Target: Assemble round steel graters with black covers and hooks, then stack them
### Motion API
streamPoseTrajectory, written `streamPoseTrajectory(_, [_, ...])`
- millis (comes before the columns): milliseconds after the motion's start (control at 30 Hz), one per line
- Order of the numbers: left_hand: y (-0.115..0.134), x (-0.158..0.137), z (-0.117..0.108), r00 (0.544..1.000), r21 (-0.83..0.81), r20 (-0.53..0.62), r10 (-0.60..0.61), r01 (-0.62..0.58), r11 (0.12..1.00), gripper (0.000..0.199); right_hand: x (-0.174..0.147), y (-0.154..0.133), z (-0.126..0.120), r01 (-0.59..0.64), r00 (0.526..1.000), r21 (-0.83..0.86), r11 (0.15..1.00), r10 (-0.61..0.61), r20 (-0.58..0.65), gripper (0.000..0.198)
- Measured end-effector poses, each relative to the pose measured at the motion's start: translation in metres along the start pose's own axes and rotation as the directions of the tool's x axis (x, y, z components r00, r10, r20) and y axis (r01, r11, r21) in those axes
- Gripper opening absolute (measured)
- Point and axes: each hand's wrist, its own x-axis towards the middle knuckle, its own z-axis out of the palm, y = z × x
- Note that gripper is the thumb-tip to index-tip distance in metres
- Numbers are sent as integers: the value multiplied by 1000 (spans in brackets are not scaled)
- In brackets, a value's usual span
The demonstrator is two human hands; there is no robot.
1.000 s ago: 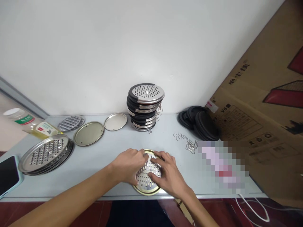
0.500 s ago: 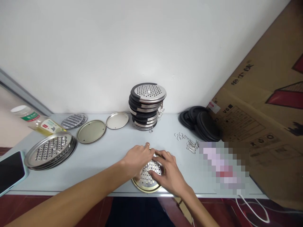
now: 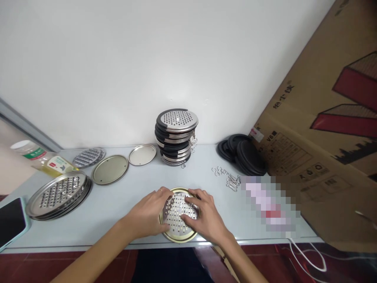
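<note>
In front of me on the table lies a round metal grater plate (image 3: pixel 177 218), full of small slots, seated within a gold-coloured rim (image 3: pixel 180 239). My left hand (image 3: pixel 150 214) grips its left edge, thumb low and fingers at the upper left. Around the right edge curls my right hand (image 3: pixel 204 215), with its thumb and a finger reaching over the slotted surface. Part of the rim is hidden beneath both hands. Further back stands a stack of grater discs (image 3: pixel 179 120) with black grips and small metal hooks at the side.
To the left are stacked grater plates (image 3: pixel 60 192), two plain round lids (image 3: pixel 109 169), another grater disc (image 3: pixel 88 156), a bottle (image 3: pixel 44 160) and a phone (image 3: pixel 11 222). Black round parts (image 3: pixel 250 155), metal hooks (image 3: pixel 232 181), a pixelated item (image 3: pixel 266 204) and a cardboard box (image 3: pixel 324 157) occupy the right.
My left hand has moved from the top of the grater plate to its left edge, uncovering more of the slots. The right hand stays at the right edge. The view has shifted slightly.
</note>
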Motion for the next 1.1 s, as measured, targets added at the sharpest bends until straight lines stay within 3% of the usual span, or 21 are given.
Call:
streamPoseTrajectory(133, [-8,-1,6,996,-74,-74,45,-50,996,77,0,1,0,2,1000,-2,1000,-2,-9,40])
streamPoseTrajectory(600, [-20,0,16,983,-135,-126,131,-148,980,87,1,4,2,39,999,-31,999,-40,-19,46])
streamPoseTrajectory(800, [-18,1,15,986,-132,-94,134,-146,981,84,2,5,2,40,999,-41,998,-40,-13,41])
streamPoseTrajectory(1100, [-9,5,7,999,-73,-5,47,-47,996,78,0,4,1,42,999,-35,999,-42,9,40])
